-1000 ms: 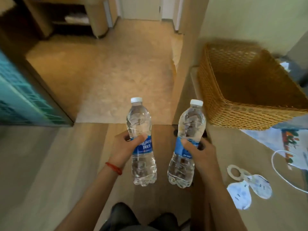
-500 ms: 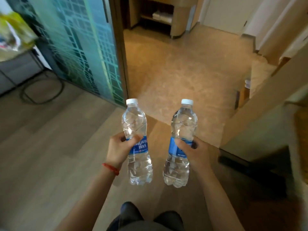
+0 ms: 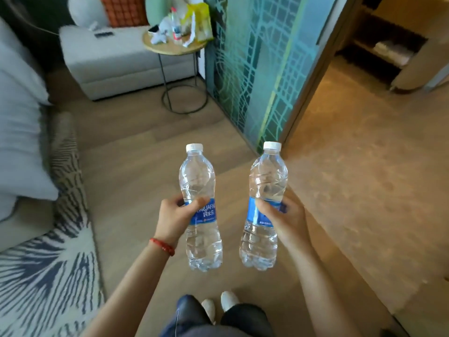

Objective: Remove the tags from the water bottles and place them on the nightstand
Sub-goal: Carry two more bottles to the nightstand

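Note:
My left hand (image 3: pixel 173 218) grips a clear water bottle (image 3: pixel 200 188) with a white cap and blue label, fingers wrapped round the label. My right hand (image 3: pixel 284 218) grips a second water bottle (image 3: pixel 267 181) of the same kind at its label. Both bottles are upright, side by side, in the air above the wooden floor. No tag shows on either neck. A red cord circles my left wrist.
A round side table (image 3: pixel 155 46) on a wire stand, cluttered with bags and a small bottle, stands at the back by a white sofa (image 3: pixel 116 66). A teal glass partition (image 3: pixel 262 69) rises ahead. White bedding (image 3: pixel 19 122) and a patterned rug (image 3: pixel 46 278) lie left. An open doorway is right.
The view has swung left: the wicker basket and the counter with the tags have left the frame, and the sofa, side table and bed have come in. Both hands keep the same grip.

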Motion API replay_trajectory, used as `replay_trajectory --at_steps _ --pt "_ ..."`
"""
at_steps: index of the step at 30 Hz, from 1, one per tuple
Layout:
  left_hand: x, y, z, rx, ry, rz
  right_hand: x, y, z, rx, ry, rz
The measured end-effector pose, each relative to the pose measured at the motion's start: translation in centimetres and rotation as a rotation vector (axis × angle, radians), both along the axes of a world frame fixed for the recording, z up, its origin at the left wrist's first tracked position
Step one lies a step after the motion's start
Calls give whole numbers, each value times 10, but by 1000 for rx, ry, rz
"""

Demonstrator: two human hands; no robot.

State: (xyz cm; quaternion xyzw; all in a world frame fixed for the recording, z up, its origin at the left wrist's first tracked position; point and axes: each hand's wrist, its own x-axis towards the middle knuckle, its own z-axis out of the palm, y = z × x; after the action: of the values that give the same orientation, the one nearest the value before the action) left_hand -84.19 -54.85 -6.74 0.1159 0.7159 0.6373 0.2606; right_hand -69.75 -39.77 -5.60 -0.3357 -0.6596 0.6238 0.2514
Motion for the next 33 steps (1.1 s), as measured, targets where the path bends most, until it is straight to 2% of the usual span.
replay_trajectory --at_steps 14,20,26,33 --pt "19 -53 3 22 -23 528 -76 -10 -12 -23 -53 508" --pt "28 -77 -1 -13 -9 652 -96 -29 -17 -19 -65 699" --pt "25 -124 -5 -47 -28 795 -129 -76 -16 -18 -59 876" --pt "-21 -208 -8 -51 5 883 -192 -160 -19 -18 -71 955"
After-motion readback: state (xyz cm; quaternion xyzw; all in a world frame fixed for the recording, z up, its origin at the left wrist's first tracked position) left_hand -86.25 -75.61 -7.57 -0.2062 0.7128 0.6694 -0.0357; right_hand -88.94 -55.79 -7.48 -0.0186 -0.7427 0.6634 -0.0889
